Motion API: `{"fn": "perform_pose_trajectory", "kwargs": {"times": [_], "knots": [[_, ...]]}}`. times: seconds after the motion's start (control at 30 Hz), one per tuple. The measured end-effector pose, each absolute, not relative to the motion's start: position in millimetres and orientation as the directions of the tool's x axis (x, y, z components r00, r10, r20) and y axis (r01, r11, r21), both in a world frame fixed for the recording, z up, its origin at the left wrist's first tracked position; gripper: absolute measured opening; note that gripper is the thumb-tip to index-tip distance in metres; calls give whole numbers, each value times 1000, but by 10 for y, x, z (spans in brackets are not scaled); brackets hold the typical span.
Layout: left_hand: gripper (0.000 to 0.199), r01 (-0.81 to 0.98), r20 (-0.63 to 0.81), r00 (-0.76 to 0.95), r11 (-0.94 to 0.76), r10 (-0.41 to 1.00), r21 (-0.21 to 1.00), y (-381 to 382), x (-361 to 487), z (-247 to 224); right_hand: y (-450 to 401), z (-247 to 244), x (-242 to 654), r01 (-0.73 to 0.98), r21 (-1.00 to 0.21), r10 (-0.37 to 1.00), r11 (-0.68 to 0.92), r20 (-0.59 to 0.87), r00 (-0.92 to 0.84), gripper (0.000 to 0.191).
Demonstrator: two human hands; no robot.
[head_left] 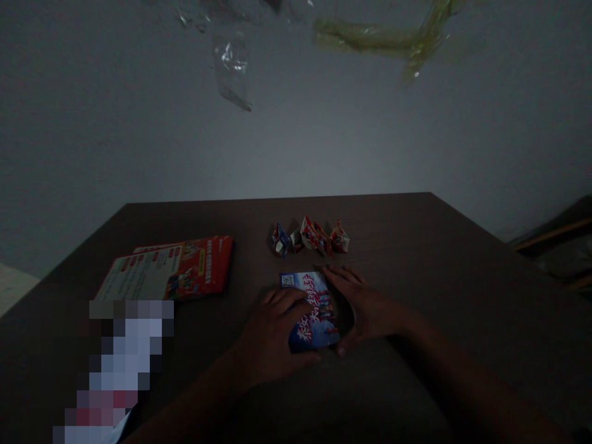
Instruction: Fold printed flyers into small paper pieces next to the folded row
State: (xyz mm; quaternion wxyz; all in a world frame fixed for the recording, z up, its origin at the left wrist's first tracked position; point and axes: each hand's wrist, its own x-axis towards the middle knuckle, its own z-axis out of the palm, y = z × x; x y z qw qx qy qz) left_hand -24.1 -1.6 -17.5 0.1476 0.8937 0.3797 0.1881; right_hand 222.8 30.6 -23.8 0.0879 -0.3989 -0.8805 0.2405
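Observation:
A blue printed paper with red and white lettering and a QR code lies on the dark table between my hands. My left hand rests over its left side, fingers spread across the print and thumb along the near edge. Along the right side, my right hand curves with fingers and thumb apart, its fingertips by the far right corner and the thumb by the near right corner. Beyond the paper stand several small folded paper pieces, mostly red, with a blue one at the left.
A stack of red and white printed sheets lies at the left of the table. Nearer, a blurred-out pale object lies at the lower left. Behind the table rises a grey wall with tape and a clear plastic piece on it.

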Motion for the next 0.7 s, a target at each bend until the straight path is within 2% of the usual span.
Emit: {"fn": "perform_pose_trajectory", "kwargs": {"times": [0.27,0.47,0.7], "knots": [[48,589,272,661,-708,700,390,-48,-230,-170,293,-209,2214,662,-492,748,565,-33,-663,124],[21,564,312,688,-753,655,339,-70,-193,-216,282,-189,2217,628,-560,774,541,38,-632,90],[20,576,388,652,-758,652,305,-57,-190,-251,291,-146,2210,515,-683,811,519,203,-549,55]]}}
